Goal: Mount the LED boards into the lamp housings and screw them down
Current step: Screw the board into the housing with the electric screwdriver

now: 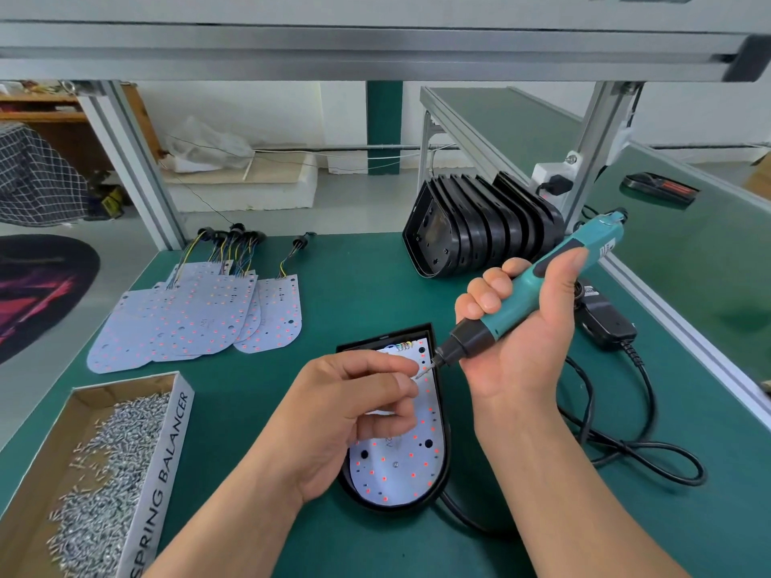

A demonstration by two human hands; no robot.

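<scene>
A black lamp housing (443,473) lies on the green bench with a white LED board (400,465) seated inside it. My left hand (354,415) hovers over the board's upper half and pinches a small screw (421,373) at its fingertips. My right hand (521,327) grips a teal electric screwdriver (542,294), its bit tip touching the screw just above the board's top right area. One screw head shows in the lower part of the board. Part of the board is hidden under my left hand.
Several loose LED boards (196,319) with wires lie at the left rear. A row of black housings (479,227) stands behind. A cardboard box of screws (108,473) sits front left. The screwdriver's cable (626,444) and power adapter (605,323) lie at the right.
</scene>
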